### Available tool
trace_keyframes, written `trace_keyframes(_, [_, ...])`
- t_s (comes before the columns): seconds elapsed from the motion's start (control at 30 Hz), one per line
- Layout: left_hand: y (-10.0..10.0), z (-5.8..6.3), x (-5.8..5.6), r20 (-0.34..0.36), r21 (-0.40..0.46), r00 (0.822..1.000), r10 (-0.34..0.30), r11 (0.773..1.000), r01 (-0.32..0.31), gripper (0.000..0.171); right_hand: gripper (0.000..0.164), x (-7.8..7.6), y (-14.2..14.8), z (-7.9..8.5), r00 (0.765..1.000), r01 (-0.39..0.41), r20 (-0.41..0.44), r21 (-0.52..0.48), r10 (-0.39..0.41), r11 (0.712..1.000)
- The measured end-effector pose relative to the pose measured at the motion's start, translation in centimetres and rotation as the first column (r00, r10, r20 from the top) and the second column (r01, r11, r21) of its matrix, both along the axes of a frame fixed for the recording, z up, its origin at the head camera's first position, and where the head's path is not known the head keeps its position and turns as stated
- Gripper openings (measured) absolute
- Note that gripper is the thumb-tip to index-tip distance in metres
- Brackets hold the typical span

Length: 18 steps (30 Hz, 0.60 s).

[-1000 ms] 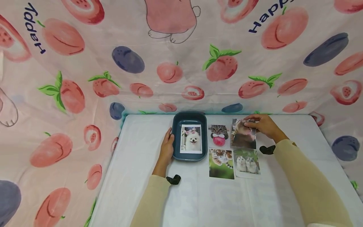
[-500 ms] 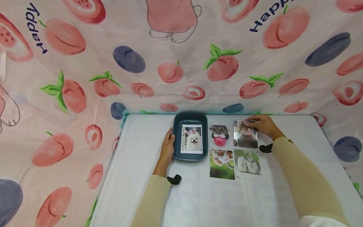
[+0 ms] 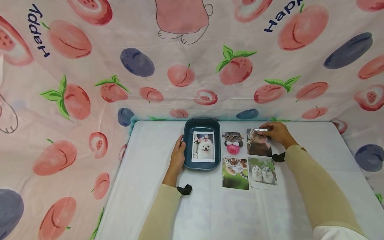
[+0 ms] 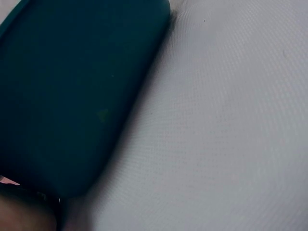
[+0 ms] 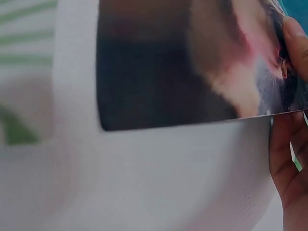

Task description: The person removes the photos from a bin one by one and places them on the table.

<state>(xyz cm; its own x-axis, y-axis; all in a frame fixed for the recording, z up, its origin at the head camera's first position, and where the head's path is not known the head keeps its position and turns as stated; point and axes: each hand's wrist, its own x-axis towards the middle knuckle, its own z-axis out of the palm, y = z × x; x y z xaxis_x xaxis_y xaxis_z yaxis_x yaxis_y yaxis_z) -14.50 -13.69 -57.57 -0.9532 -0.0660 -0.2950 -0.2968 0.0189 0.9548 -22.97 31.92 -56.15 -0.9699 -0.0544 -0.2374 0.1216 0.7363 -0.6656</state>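
The right hand (image 3: 277, 133) pinches a glossy animal photo (image 3: 258, 145) by its upper right corner, thumb on the printed face and fingers behind; the photo sits at the far right of a two-by-two group on the white bench (image 3: 240, 213). The left hand (image 3: 178, 155) touches the left side of the blue tray (image 3: 188, 146); whether its fingers curl round the wall, I cannot tell. A light pinch at the corner should keep the thin sheet from creasing, and holding it flat ought to spare its edges. Within the tray lies a white-bordered Pomeranian photo (image 3: 203, 148). Between the tray and the pinched photo is a cat photo (image 3: 232, 144), with a tiger cub photo (image 3: 235, 173) and a photo of two pale rodents (image 3: 263, 173) nearer the person. These neighbours lie so close that a low, sideways drag could shift them.
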Motion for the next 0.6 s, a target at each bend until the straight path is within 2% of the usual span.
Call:
trace_keyframes(0.3, [-0.06,0.04,0.02,0.003,-0.01,1.0,-0.006,1.0,0.006,0.051,0.04,-0.15,-0.66,-0.24,0.996,-0.067,-0.059,0.103,0.074,0.992])
trace_keyframes(0.6, [0.0,0.23,-0.01,0.014,0.008,1.0,0.002,1.0,-0.002,0.051,0.037,-0.14,-0.82,-0.73,0.991,-0.099,-0.081,0.122,0.109,0.988])
